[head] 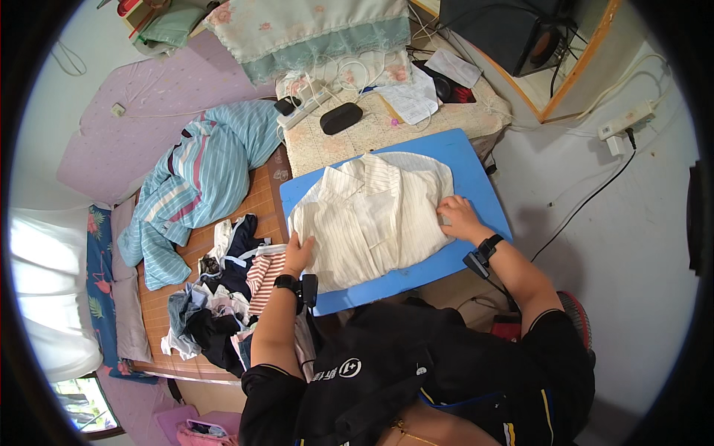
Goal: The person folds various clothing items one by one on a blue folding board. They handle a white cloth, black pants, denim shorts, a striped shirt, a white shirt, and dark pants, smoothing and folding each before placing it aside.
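Note:
A cream, thin-striped collared shirt [357, 223] lies spread on a blue board [468, 161], its collar pointing away from me. The shirt's front shows, and its sides look tucked inward. My left hand [298, 255] holds the shirt's left edge, thumb on top and the other fingers partly hidden. At the opposite edge, my right hand [462, 219] has its curled fingers on the cloth, with the fingertips partly out of sight. Both wrists wear black straps with small devices.
Left of the board, a heap of mixed clothes [223, 312] lies on a brown mat [162, 306] beside a blue striped quilt [201, 173]. Beyond the board, a lace-covered table [307, 150] bears a black case [341, 118], a power strip [304, 111], papers [413, 97] and loose cables.

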Demonstrator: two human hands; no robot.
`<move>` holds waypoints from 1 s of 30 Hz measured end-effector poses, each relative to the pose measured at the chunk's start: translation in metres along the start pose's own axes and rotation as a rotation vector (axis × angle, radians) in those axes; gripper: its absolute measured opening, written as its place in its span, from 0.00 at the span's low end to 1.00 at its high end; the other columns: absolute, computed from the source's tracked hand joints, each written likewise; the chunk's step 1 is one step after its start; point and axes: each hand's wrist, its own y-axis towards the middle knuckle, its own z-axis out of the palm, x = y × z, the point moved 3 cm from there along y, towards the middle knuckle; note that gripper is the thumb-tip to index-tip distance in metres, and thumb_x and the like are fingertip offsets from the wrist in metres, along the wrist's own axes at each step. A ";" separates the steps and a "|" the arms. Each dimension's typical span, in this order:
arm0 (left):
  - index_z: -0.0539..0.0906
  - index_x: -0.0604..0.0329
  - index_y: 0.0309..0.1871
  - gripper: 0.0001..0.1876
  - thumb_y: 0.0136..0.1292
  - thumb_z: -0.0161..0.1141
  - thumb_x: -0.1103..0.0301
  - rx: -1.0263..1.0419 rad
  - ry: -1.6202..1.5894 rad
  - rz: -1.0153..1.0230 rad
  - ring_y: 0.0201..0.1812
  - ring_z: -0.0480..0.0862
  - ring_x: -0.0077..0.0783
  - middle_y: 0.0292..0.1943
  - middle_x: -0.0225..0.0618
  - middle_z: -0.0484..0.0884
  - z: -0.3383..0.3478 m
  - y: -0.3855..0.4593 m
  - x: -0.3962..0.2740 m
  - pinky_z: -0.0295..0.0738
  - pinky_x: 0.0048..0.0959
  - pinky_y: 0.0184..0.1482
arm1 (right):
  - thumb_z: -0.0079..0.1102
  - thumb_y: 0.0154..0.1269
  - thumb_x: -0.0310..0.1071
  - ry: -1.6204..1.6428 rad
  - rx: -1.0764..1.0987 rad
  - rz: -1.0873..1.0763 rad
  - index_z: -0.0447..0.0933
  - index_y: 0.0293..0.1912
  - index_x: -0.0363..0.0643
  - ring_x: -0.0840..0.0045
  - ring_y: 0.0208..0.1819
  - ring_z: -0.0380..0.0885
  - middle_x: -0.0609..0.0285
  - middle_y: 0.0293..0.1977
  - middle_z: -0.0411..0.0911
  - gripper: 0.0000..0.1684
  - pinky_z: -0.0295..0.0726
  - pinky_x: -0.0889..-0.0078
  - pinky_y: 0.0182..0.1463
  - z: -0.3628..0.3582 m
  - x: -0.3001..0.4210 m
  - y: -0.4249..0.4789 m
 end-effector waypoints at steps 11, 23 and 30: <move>0.76 0.63 0.34 0.16 0.56 0.60 0.57 0.083 -0.198 -0.391 0.22 0.71 0.19 0.22 0.26 0.74 -0.008 -0.025 -0.014 0.67 0.20 0.25 | 0.44 0.59 0.53 0.247 0.394 0.080 0.79 0.38 0.43 0.63 0.51 0.65 0.54 0.43 0.75 0.25 0.55 0.65 0.58 0.036 0.002 0.006; 0.74 0.70 0.45 0.17 0.57 0.57 0.65 0.283 -0.298 -0.635 0.32 0.77 0.28 0.35 0.36 0.78 -0.013 -0.070 0.008 0.73 0.25 0.35 | 0.60 0.47 0.43 0.506 0.814 0.323 0.80 0.36 0.36 0.75 0.30 0.74 0.57 0.28 0.78 0.20 0.72 0.76 0.36 0.004 0.019 0.024; 0.74 0.74 0.43 0.18 0.54 0.54 0.66 0.174 -0.237 -0.496 0.34 0.79 0.32 0.35 0.40 0.79 -0.002 -0.059 -0.002 0.74 0.26 0.38 | 0.54 0.50 0.29 1.230 0.457 0.487 0.77 0.35 0.35 0.83 0.34 0.70 0.65 0.31 0.75 0.11 0.68 0.82 0.38 0.012 -0.012 0.002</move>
